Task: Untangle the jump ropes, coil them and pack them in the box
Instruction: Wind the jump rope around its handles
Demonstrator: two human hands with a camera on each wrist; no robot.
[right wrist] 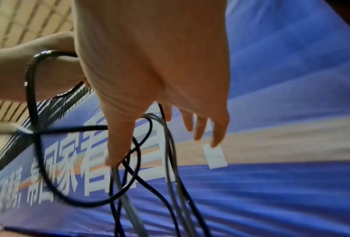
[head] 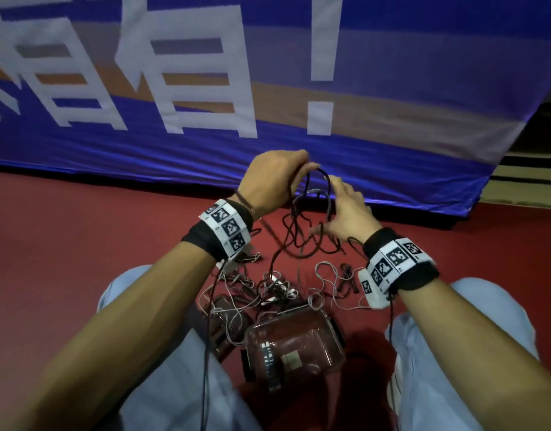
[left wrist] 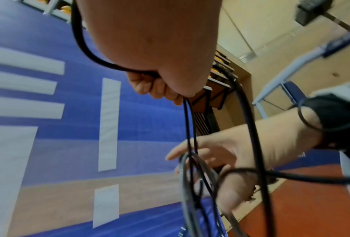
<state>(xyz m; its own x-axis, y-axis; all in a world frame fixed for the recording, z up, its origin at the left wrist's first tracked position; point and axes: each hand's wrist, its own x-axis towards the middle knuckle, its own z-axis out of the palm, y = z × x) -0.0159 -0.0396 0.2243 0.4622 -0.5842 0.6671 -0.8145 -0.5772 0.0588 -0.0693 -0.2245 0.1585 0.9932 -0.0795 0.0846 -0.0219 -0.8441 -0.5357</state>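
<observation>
Overhead, the left hand (head: pixel 272 178) clenches a black jump rope (head: pixel 294 222) whose strands hang straight down; the right hand (head: pixel 345 209), fingers spread and relaxed, threads its loops just beside, nearer the floor tangle (head: pixel 268 290) and clear box (head: pixel 294 343).

Blue banner (right wrist: pixel 292 184), white characters, seemingly "家看", then "!"

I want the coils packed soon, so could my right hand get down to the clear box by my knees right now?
Probably not yet. The right hand is raised with fingers spread among loops of black rope that the left hand grips. The clear box also has tangled grey cord lying across its near side.
</observation>
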